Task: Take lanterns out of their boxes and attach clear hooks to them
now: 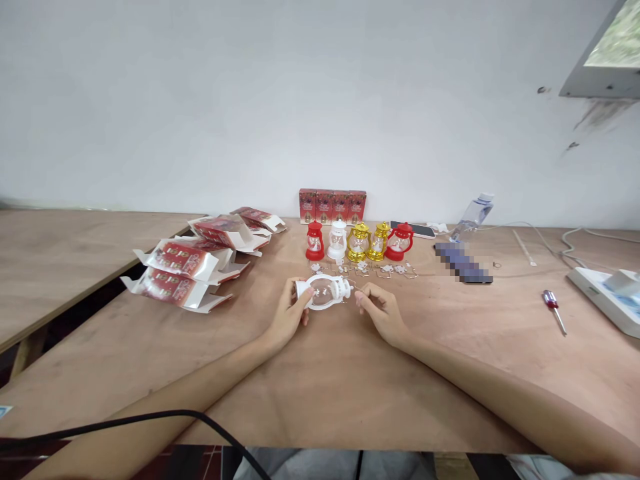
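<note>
White lantern on its side, left hand fingers gripping it, right hand curled beside.

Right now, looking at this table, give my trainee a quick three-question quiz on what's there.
1. True or false: the left hand holds a white lantern lying on its side.
2. How many small lanterns stand in the row behind the hands?
3. What lies to the right of the right hand: A) a screwdriver, B) scissors, C) a hammer?

Key:
1. True
2. Five: two red, one white, two gold
3. A
</note>
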